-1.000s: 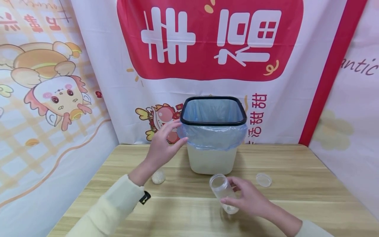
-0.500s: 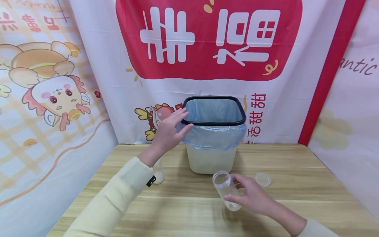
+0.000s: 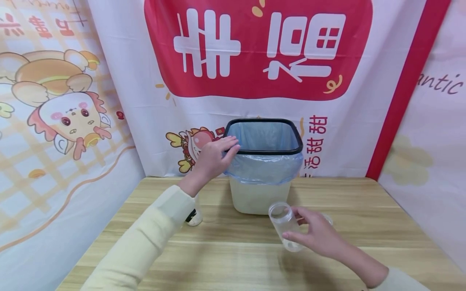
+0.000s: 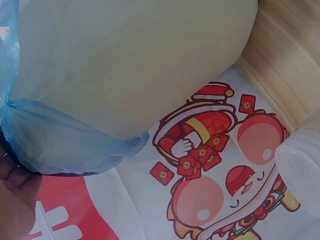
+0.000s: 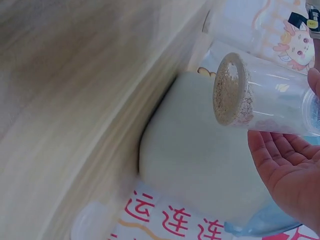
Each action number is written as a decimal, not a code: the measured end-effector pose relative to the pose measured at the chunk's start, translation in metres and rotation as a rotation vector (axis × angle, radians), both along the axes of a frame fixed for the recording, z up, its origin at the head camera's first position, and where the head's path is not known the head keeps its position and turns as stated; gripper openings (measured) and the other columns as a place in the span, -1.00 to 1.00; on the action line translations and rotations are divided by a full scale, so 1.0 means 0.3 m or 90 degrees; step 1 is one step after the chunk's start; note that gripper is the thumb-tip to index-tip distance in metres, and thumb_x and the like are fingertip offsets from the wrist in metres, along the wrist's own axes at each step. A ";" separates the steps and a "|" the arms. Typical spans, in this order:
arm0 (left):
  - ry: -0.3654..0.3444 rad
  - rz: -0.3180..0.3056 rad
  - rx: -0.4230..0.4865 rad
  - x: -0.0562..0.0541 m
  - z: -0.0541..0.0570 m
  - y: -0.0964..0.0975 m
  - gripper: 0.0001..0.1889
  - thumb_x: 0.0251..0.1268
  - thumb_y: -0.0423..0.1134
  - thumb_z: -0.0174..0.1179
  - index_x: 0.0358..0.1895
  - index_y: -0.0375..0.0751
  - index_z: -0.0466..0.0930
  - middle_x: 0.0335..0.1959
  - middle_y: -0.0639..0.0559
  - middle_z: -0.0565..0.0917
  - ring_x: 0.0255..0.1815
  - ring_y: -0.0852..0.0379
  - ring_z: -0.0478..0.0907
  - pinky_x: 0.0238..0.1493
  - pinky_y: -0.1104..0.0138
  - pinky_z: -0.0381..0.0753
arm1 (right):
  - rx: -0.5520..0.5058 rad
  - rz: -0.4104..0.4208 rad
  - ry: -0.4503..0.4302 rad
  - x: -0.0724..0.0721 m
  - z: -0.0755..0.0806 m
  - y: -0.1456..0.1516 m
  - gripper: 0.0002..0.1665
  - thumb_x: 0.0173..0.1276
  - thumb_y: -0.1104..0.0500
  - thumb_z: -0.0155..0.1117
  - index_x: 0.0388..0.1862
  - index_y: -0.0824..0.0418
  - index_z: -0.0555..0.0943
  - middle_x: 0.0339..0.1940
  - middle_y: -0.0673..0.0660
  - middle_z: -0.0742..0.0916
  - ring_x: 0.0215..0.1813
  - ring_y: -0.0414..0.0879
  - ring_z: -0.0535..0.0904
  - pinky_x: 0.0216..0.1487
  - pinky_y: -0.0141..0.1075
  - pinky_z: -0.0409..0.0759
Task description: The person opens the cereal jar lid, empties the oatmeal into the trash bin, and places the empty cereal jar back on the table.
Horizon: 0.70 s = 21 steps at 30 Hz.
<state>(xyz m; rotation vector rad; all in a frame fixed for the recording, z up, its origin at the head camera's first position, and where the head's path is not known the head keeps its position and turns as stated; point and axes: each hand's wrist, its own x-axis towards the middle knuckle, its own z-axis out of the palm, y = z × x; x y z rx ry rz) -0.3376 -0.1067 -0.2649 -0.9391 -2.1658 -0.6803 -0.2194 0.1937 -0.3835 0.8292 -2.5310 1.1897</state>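
Observation:
My left hand (image 3: 212, 159) holds the left side of the black rim of a pale trash can (image 3: 260, 198), its thumb outside the rim. A blue plastic liner (image 3: 263, 167) is folded over that rim. In the left wrist view, fingertips meet the lined edge. My right hand (image 3: 320, 232) grips a clear plastic jar (image 3: 285, 226) around its side, in front of the can. The jar is uncapped and slightly tilted. Beige grains (image 5: 230, 92) lie at its bottom in the right wrist view.
A round clear lid (image 3: 327, 218) lies on the wooden table (image 3: 233, 262), partly hidden behind my right hand. Another container with pale contents (image 3: 195, 218) stands behind my left wrist, mostly covered. A printed cloth (image 3: 255, 107) hangs behind the can.
My left hand has moved right and up onto the can's rim. My right hand has carried the jar slightly right and up, and now partly covers the lid.

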 end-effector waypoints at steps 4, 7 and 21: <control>0.003 0.010 -0.012 -0.001 0.002 0.001 -0.68 0.44 -0.18 0.12 0.09 -0.30 0.64 0.11 -0.18 0.62 0.22 -0.01 0.51 0.23 0.22 0.44 | -0.010 -0.013 -0.004 -0.001 0.027 0.013 -0.40 0.10 -0.05 0.53 0.02 0.22 0.57 -0.15 -0.03 0.70 -0.15 -0.09 0.64 -0.13 -0.26 0.67; 0.001 0.016 -0.019 -0.001 0.003 0.004 -0.68 0.45 -0.18 0.11 0.09 -0.29 0.64 0.10 -0.18 0.62 0.22 -0.01 0.51 0.23 0.21 0.44 | -0.013 -0.021 0.008 -0.006 0.044 0.027 -0.41 0.09 -0.02 0.55 0.02 0.23 0.57 -0.15 -0.03 0.70 -0.16 -0.12 0.63 -0.13 -0.25 0.67; 0.012 0.041 -0.040 0.001 0.003 0.004 -0.69 0.43 -0.16 0.14 0.07 -0.26 0.66 0.07 -0.14 0.64 0.16 0.01 0.56 0.18 0.22 0.49 | 0.039 -0.079 0.085 -0.019 0.183 0.111 -0.39 0.08 0.08 0.57 0.05 0.32 0.56 -0.15 0.09 0.72 -0.19 -0.04 0.65 -0.18 -0.23 0.69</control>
